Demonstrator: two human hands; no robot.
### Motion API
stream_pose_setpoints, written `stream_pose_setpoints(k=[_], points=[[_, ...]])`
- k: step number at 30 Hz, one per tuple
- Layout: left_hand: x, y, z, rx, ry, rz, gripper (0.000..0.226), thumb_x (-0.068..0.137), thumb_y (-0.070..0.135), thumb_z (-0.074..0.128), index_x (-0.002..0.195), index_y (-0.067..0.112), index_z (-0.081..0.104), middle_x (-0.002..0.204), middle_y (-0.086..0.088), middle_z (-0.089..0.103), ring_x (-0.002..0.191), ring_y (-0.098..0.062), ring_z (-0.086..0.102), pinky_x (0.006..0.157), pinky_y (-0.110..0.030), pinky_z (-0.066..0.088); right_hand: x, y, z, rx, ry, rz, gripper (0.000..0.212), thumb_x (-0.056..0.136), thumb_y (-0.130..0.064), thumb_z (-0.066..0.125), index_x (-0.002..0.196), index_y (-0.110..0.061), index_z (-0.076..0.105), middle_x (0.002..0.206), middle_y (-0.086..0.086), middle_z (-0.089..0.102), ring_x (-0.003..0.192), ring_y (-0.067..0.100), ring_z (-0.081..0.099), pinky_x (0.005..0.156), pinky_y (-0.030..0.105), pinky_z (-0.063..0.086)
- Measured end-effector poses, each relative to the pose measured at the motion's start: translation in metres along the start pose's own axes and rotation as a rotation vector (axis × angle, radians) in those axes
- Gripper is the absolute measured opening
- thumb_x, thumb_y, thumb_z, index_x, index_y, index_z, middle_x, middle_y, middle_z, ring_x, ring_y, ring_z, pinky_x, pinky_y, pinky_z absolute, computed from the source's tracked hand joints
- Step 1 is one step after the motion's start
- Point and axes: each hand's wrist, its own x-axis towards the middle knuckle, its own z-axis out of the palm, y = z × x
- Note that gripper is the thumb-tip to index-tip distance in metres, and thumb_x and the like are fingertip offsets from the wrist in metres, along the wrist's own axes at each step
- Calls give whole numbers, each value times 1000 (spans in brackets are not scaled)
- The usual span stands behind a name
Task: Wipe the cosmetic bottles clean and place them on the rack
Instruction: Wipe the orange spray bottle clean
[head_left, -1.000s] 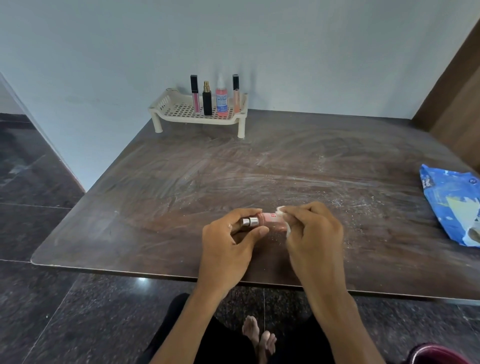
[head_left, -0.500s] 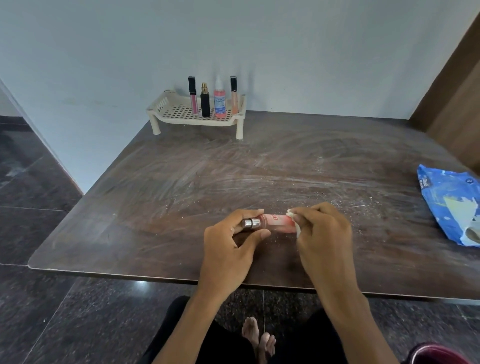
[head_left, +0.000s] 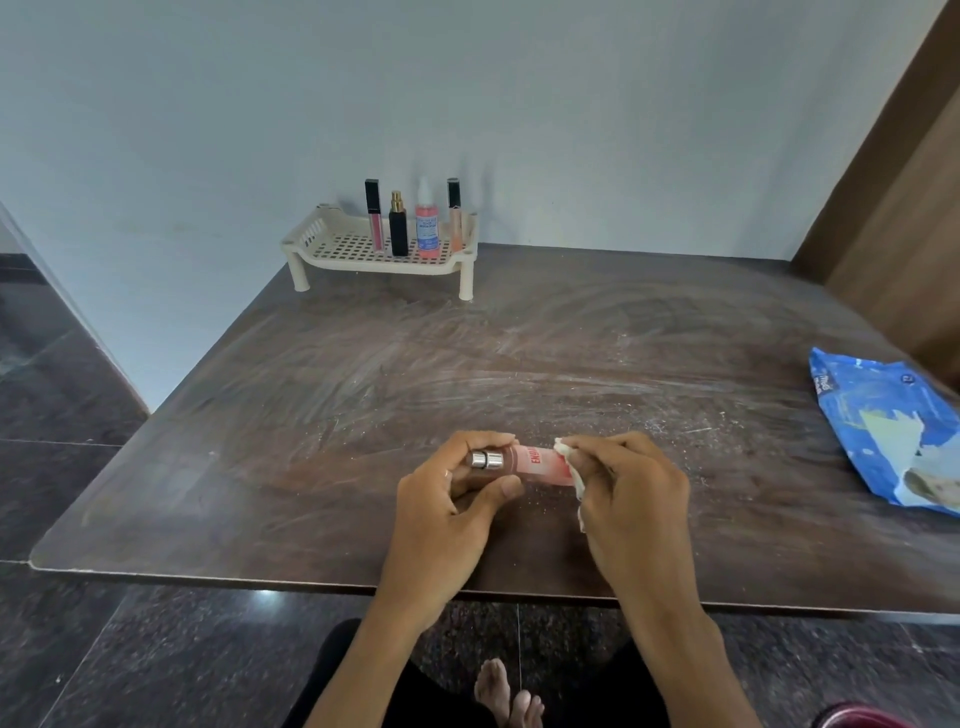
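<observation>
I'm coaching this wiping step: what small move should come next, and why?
Probably slide the wipe along the bottle toward the cap. The right hand pinches the wipe at the bottle's right end, the left hand grips the cap end, and the stretch between is uncovered.

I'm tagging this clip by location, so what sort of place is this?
Probably a room in a home: a dark wooden table against a plain painted wall, a polished stone floor, and a small plastic rack holding cosmetic bottles.

The right hand (head_left: 631, 499) has slid the wipe (head_left: 570, 465) along the tube (head_left: 537, 461) toward its far end.
</observation>
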Motion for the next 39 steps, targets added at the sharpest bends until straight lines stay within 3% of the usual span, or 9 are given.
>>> stream_pose_setpoints(k=[5,13,16,21,24,27,31,34,39], points=[[1,3,2,-30,53,-24,22,83,26,78,104,28,72,98,11,78,91,-6,75,80,-22,59,-1,1,6,-68,-3,-15,17,88,-14,66,102,-16,75,84,-4,59,74,12,58,63,27,52],[3,1,5,-38,136,-68,17,80,30,77,94,19,75,79,4,79,78,-9,77,80,-32,61,-2,-5,7,-60,-1,-6,16,86,-10,68,99,-14,76,82,-4,58,72,11,57,61,15,46],[3,-1,3,-18,123,-52,16,81,25,79,96,20,76,83,5,79,81,-9,77,79,-32,62,-1,-15,11,-64,-40,8,14,87,-9,67,97,-15,76,85,-5,58,76,11,57,64,21,50],[1,-2,2,20,99,-13,12,86,16,77,96,22,75,85,8,79,82,-9,76,79,-34,62,-7,-41,21,59,-128,-18,13,91,-10,64,97,-15,75,89,-10,56,83,3,55,71,11,46],[1,-2,1,-3,111,-23,13,84,18,78,96,22,75,85,6,79,82,-10,77,78,-35,61,-6,-37,20,63,-120,-38,14,90,-13,66,100,-17,75,87,-9,57,80,5,56,70,13,48],[2,-2,2,-11,118,-15,21,78,28,80,97,23,75,87,8,79,85,-7,76,78,-30,60,1,-20,10,-44,-114,5,15,89,-15,66,101,-18,75,85,-7,57,76,5,55,63,12,45],[2,-3,3,49,96,40,19,84,20,78,101,27,73,89,16,78,89,1,74,75,-15,56,7,-2,-4,-120,-78,91,13,88,-11,68,94,-18,77,78,-5,58,68,6,54,59,12,42],[1,0,3,50,84,74,20,82,31,76,101,28,72,90,16,78,89,2,73,74,-12,54,7,-14,1,-192,-103,56,13,88,-10,66,93,-16,76,80,-3,56,70,13,53,61,28,49],[0,-1,1,61,67,116,14,86,23,75,99,21,71,88,14,78,83,1,73,69,-11,53,-1,-43,18,-57,-149,-54,16,85,-2,66,89,-14,75,85,-3,55,76,13,55,63,26,51]])
